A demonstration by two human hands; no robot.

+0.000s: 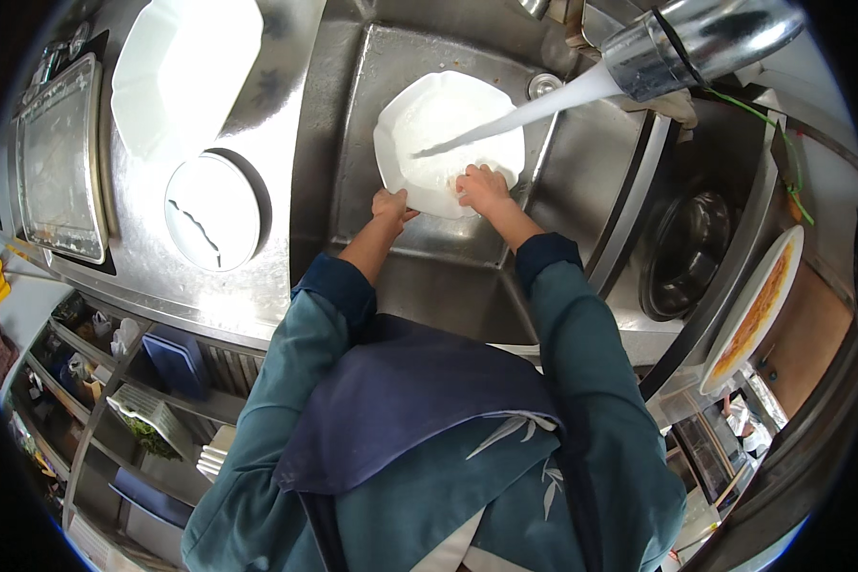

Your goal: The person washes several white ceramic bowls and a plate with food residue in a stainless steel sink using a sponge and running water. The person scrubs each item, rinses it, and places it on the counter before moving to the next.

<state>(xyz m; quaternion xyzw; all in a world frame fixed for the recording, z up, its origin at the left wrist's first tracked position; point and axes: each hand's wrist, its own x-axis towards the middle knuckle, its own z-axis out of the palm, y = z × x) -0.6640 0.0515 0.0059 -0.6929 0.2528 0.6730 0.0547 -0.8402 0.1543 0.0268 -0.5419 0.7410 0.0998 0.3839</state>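
Observation:
A large white dish (pixel 429 114) with a wavy, angular rim sits in the stainless steel sink (pixel 371 236), under running water. My left hand (pixel 393 209) grips its near left rim, thumb on top and fingers beneath. With fingers curled down, my right hand (pixel 483 190) touches the inside of the dish near its front right edge. Whether something small is under those fingertips is hidden. A thick stream of water (pixel 543 106) runs from the metal faucet (pixel 650 61) at the upper right into the dish, where the water looks pale and bubbly.
On the steel counter at left are a deep white dish (pixel 185 64), a round white dish (pixel 214 214) with a dark wavy line and a metal tray (pixel 64 161). A dark round pan (pixel 690 254) and a plate of orange food (pixel 754 307) stand at right. The drain (pixel 543 86) shows behind the dish.

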